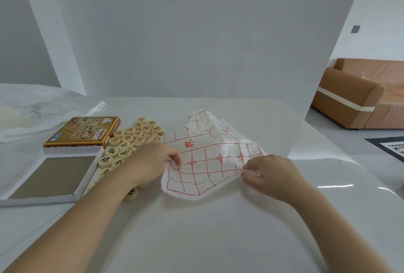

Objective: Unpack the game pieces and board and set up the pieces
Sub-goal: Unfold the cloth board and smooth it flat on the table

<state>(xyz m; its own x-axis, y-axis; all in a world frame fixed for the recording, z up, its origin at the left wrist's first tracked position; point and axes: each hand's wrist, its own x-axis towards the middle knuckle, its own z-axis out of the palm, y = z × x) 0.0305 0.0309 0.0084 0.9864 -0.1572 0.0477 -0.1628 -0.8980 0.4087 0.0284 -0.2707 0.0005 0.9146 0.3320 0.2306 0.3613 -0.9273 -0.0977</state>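
A thin white paper board (209,157) with a red grid lies half-unfolded and crumpled in the middle of the white table (196,229). My left hand (153,161) pinches its left edge. My right hand (269,176) pinches its right near corner. Several round wooden pieces (131,141) with dark characters lie packed together left of the paper, partly hidden by my left wrist. One piece (131,194) lies apart, under my left forearm.
The empty white box tray (50,176) sits at the left, with the printed yellow box lid (85,132) behind it. A clear plastic bag (32,109) lies at the far left. A brown sofa (360,95) stands beyond the table's right edge.
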